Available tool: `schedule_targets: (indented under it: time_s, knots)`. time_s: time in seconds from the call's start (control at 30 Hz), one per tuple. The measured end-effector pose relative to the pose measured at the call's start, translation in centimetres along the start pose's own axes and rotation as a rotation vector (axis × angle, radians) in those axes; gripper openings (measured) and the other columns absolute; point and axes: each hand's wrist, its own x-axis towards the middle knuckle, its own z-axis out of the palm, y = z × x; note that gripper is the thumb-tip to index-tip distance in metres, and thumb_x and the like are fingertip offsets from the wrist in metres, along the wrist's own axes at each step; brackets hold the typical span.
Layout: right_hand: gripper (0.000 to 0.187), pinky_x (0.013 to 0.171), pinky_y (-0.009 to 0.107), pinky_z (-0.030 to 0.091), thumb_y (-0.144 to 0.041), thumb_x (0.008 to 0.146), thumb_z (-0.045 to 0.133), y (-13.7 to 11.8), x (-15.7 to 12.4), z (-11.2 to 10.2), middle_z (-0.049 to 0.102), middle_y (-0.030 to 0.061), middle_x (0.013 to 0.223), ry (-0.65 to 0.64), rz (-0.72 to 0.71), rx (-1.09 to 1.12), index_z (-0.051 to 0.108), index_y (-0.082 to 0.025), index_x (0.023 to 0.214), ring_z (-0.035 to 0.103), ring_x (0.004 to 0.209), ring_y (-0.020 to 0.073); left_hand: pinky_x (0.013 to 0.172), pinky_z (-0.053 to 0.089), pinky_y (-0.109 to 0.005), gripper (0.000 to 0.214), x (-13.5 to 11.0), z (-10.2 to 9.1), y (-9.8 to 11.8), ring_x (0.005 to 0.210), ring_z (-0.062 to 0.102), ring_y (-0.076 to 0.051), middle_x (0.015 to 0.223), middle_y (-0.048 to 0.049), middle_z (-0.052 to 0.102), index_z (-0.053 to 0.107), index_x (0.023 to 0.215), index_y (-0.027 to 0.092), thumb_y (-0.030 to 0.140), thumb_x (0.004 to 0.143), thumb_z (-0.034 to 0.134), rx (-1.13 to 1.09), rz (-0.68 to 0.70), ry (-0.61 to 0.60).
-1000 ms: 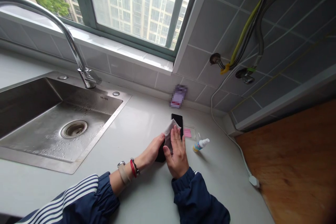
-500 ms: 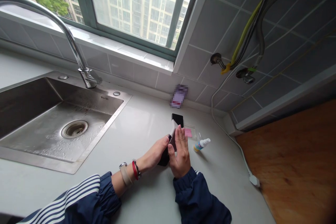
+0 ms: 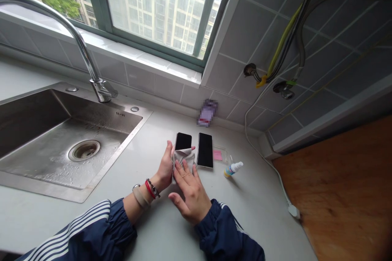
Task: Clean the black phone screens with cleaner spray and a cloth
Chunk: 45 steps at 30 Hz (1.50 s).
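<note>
Head view: the left hand (image 3: 165, 164) grips a black phone (image 3: 183, 141) partly wrapped in a pale cloth (image 3: 183, 160), while the right hand (image 3: 189, 197) lies open on the cloth. A second phone (image 3: 205, 150) lies flat just beside them on the counter (image 3: 257, 208), toward its back edge.

We find a left hand (image 3: 166, 163) clasping a black smartphone (image 3: 183, 141) in a grey cloth (image 3: 183, 161) on a pale stone countertop (image 3: 245, 220), the right hand (image 3: 190, 197) spread over the cloth. A 2nd black smartphone (image 3: 205, 150) lies face up just beside it, near a pink note (image 3: 218, 155) and a small spray bottle (image 3: 233, 169), with a steel sink (image 3: 61, 147) to the left.
</note>
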Motion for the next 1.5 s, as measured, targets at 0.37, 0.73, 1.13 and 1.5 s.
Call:
schedule_targets:
  time_s: [0.37,0.73,1.13,1.5]
  knots:
    - [0.081,0.121,0.062,0.029,-0.052,0.103,0.047,-0.3,-0.2,0.5,0.026,0.0144,0.166,-0.001,-0.034,-0.025,0.011,-0.014,0.164,0.021,0.155,0.0348,0.090,0.055,-0.042,0.088,-0.1,-0.2,0.9,0.091,0.072,-0.026,0.139,-0.0166,0.064,0.055,0.142,0.018,0.084,0.088,0.032,-0.043,-0.048,-0.063]
    - [0.070,0.121,0.067,0.027,-0.038,0.106,0.038,1.6,-0.2,0.4,0.024,0.0133,0.168,0.284,0.181,-0.088,0.007,-0.018,0.165,0.022,0.155,0.0366,0.129,0.012,-0.045,0.075,-0.4,-0.3,-2.7,0.153,0.029,-0.030,0.154,-0.0081,0.052,0.062,0.140,0.022,0.075,0.093,0.040,0.326,0.056,-0.190]
    - [0.066,0.121,0.066,0.028,-0.041,0.109,0.033,2.1,-0.4,0.2,0.022,0.0134,0.169,0.434,0.284,-0.087,0.008,-0.020,0.166,0.022,0.155,0.0365,0.129,0.014,-0.040,0.060,-1.8,1.1,-1.5,0.156,0.022,-0.026,0.167,-0.0013,0.030,0.035,0.159,0.029,0.052,0.104,0.036,0.687,0.267,-0.501]
    - [0.064,0.124,0.064,0.022,-0.040,0.107,0.038,1.3,-0.2,0.2,0.033,0.0141,0.164,0.203,0.155,0.008,0.021,-0.016,0.164,0.026,0.154,0.0346,0.125,0.027,-0.045,0.057,-0.4,-0.1,-1.2,0.145,0.044,-0.031,0.155,-0.0095,0.052,0.052,0.149,0.022,0.053,0.102,0.044,0.514,0.288,-0.287]
